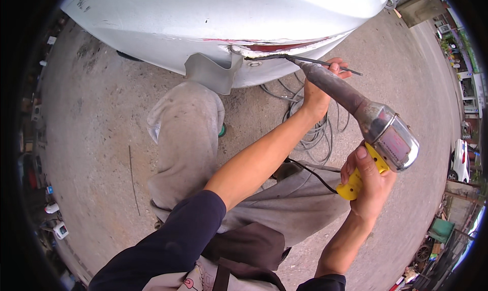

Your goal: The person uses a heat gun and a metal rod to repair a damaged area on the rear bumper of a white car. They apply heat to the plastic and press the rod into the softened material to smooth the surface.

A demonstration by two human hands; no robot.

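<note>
A large white curved panel, which looks like a car bumper (244,17), spans the top of the view. Along its lower edge runs a damaged strip (277,47) with reddish and dark patches. My left hand (319,90) pinches a thin dark rod (351,70) whose far end meets this strip. In my right hand (370,182) is a hot-air gun (351,95) with a yellow handle and metal barrel. Its narrow nozzle points left at the strip, beside the rod. The barrel hides part of my left hand. A grey flap (213,70) hangs below the panel, close to my knee.
A grey cable (314,136) lies coiled on the concrete ground below the panel. The gun's black cord (315,175) passes over my right leg. Another thin dark rod (133,182) lies on the ground to the left. A white car (460,161) stands far right.
</note>
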